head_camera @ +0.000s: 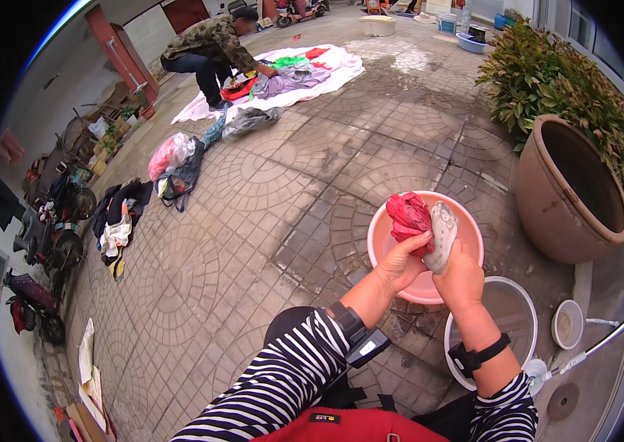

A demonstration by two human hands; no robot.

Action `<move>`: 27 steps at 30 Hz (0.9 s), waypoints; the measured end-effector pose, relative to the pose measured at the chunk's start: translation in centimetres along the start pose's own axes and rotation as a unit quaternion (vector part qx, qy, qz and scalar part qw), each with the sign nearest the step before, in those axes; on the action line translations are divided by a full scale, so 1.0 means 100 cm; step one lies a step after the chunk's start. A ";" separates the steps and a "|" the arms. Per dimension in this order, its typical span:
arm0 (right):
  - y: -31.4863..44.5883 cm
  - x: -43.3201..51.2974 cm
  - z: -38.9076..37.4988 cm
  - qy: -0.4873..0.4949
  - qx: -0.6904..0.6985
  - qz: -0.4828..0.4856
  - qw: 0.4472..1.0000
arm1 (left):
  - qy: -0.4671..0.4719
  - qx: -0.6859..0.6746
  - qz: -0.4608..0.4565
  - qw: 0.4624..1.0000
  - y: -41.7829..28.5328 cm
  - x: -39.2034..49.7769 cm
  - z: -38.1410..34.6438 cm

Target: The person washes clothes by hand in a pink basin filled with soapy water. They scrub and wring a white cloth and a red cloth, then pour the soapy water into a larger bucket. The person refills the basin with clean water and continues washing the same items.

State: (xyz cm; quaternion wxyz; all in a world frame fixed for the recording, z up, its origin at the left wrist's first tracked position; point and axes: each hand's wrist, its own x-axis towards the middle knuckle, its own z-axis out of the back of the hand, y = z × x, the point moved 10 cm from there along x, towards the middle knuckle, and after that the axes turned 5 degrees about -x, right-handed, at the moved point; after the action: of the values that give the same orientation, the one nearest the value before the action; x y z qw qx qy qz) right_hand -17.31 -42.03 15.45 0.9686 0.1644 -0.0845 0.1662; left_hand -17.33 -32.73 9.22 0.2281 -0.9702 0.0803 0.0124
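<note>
Over a pink plastic basin (472,221), my left hand (403,264) has its thumb and fingers closed on a crumpled red cloth (407,214). Beside it, my right hand (462,276) grips a light grey patterned sock (442,232), which bears a small drawn figure. The two pieces touch each other, and my hands are close together. Pale water appears to lie in the basin. My right forearm passes above a second, white-rimmed round basin (533,317), which holds greyish water and is partly hidden by the arm.
A small white bowl (568,325) and a large brown ceramic pot (566,210) stand at right. A person (207,50) bends over a white sheet (339,72) with clothes. Dark clothes (118,215), a bag (182,177) and scooters (63,243) are at left.
</note>
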 end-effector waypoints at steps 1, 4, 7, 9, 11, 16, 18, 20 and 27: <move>0.005 -0.001 0.002 -0.005 0.009 0.017 1.000 | -0.003 -0.005 0.001 1.000 -0.002 0.000 0.000; 0.011 0.000 0.010 -0.008 0.014 0.039 0.999 | 0.006 -0.022 -0.023 0.999 -0.010 -0.001 -0.006; 0.013 0.002 0.018 -0.018 0.009 0.049 0.999 | 0.016 -0.037 -0.035 0.999 -0.014 -0.001 -0.013; 0.016 0.002 0.023 -0.040 0.015 0.062 0.997 | 0.027 -0.041 -0.052 0.997 -0.018 -0.002 -0.018; 0.018 0.001 0.026 -0.054 0.019 0.070 0.996 | 0.028 -0.042 -0.047 0.998 -0.018 -0.001 -0.019; 0.014 0.004 0.030 -0.065 0.040 0.063 0.995 | 0.019 -0.046 -0.047 0.998 -0.018 -0.001 -0.017; 0.004 0.008 0.025 -0.031 0.064 0.027 0.997 | 0.016 -0.048 -0.030 0.998 -0.012 -0.001 -0.016; -0.003 0.010 0.024 -0.024 0.043 -0.007 0.999 | 0.013 0.011 -0.021 1.000 -0.008 -0.001 -0.014; 0.027 -0.002 0.011 0.036 0.022 0.127 0.991 | 0.007 0.018 0.001 1.000 -0.003 -0.003 0.004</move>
State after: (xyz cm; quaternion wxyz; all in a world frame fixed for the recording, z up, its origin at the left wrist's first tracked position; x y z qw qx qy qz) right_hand -18.53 -40.06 17.25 0.9382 0.1680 -0.0663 0.2952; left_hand -17.55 -32.28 9.03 0.2452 -0.9659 0.0835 0.0044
